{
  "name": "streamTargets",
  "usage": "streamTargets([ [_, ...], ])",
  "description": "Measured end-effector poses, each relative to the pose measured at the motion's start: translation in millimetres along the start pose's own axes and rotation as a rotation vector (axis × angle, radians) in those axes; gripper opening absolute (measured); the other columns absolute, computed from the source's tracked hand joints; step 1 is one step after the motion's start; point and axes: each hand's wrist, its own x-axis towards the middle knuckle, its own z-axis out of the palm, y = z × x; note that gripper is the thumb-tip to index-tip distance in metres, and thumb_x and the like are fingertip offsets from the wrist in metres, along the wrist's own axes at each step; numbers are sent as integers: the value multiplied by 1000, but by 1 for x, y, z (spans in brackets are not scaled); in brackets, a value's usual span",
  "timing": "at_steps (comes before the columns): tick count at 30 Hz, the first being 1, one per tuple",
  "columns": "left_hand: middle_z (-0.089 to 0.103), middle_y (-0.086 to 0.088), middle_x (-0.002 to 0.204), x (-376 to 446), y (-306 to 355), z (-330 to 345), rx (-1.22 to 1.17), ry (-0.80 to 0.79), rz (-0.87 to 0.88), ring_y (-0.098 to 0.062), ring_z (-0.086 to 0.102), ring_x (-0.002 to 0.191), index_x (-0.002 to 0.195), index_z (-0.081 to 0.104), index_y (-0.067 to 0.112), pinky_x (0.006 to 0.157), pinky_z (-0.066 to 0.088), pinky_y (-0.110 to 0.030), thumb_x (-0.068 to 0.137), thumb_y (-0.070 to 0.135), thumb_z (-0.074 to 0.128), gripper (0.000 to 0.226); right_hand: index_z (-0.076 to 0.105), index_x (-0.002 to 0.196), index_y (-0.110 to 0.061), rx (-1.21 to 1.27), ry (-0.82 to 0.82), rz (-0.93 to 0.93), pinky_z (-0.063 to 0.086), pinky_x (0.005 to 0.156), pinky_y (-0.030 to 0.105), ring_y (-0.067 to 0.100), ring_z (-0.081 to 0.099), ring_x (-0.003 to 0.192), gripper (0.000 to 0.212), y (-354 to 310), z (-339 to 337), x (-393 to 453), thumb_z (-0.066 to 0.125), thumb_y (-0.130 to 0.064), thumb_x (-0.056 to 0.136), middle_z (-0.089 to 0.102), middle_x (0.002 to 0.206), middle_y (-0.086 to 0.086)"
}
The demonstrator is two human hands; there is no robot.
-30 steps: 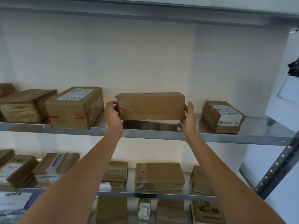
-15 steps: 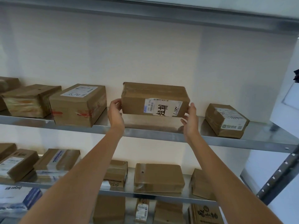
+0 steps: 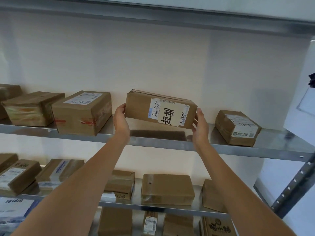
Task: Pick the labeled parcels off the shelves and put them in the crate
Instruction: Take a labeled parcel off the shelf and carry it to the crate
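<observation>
Held in the middle of the frame, up off the shelf [image 3: 272, 149] and tilted with the right end lower: the parcel [image 3: 141, 106]. Gripped at the left end by the left hand [image 3: 121, 118], fingers curled round the edge. Gripped at the right end by the right hand [image 3: 200, 125], thumb up on the front, fingers tucked behind. No crate in view.

Could slip. Held only by the two short ends, with nothing under the middle. Could slide down and to the right if the squeeze gets soft, because of the tilt. Could then land on the shelf edge and tumble to the lower rows. Could also bump the small box [image 3: 237, 127] at the right, or the big box [image 3: 80, 113] at the left, if swung sideways on the way out. Might also be heavier than it looks; cannot tell from here.

Brown cardboard, long and flat like a brick. Dull and a bit rough, so probably good for gripping. Layered flaps along the top edge, a little crushed at the upper left corner. White paper label [image 3: 168, 113] on the front, smooth, with bar codes and big black hand-drawn marks. Shiny grey metal for the shelf, smooth enough to show a dark copy of the parcel right below it. Clear and red tape on the big box.
</observation>
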Motion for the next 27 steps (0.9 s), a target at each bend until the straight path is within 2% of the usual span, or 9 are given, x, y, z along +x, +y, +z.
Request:
streamTargets([
  [4,64,11,113,5,28,12,-73,-72,31,-11,55,111,113,67,29,98,38,-33,95,31,39,34,54,131,-14,95,-70,16,55,91,37,28,63,114,49,-2,-5,1,50,-49,97,67,119,12],
  [8,62,7,95,7,80,41,-113,-131,122,-15,54,96,98,68,26,84,47,-30,93,20,45,25,41,135,-29,137,-171,77,54,95,51,32,64,111,51,4,1,-7,48,-59,94,64,123,14],
  [12,63,11,106,6,109,70,107,-234,329,-10,55,103,103,70,28,101,47,-38,92,23,52,21,47,135,-34,118,-267,95,51,94,60,31,63,115,69,9,18,-16,53,-73,79,65,126,6],
  [15,57,6,120,-4,112,87,208,-339,449,-13,53,111,125,59,27,103,46,-41,98,22,46,30,53,132,-35,91,-278,108,54,89,58,31,65,113,76,3,32,-21,56,-78,69,69,121,5],
  [17,54,4,119,-18,114,96,157,-402,398,-12,54,107,138,44,32,97,50,-36,101,23,43,38,53,133,-34,123,-282,128,57,85,55,31,66,112,78,0,36,-22,57,-79,69,69,121,6],
  [20,56,4,124,-29,103,102,112,-457,300,-12,59,105,146,35,26,89,52,-31,103,35,36,44,58,132,-29,182,-355,122,58,84,48,30,67,111,63,-6,38,-22,42,-71,89,68,124,9],
  [22,62,-5,126,-36,85,100,104,-556,218,-17,66,101,144,41,20,81,56,-31,104,42,28,48,58,134,-28,224,-407,110,57,87,44,28,66,113,61,-11,40,-22,32,-67,95,68,126,8],
  [25,72,-8,107,-48,64,92,157,-620,132,-17,72,83,135,53,16,66,58,-29,104,45,19,54,60,127,-28,177,-347,64,58,85,39,21,71,101,57,-20,44,-22,21,-61,100,72,116,5],
  [27,71,-7,107,-48,57,88,118,-628,68,-18,72,87,136,53,17,74,59,-33,104,46,16,56,56,130,-30,45,-273,23,55,95,45,23,67,107,56,-27,45,-24,19,-60,101,67,126,8],
])
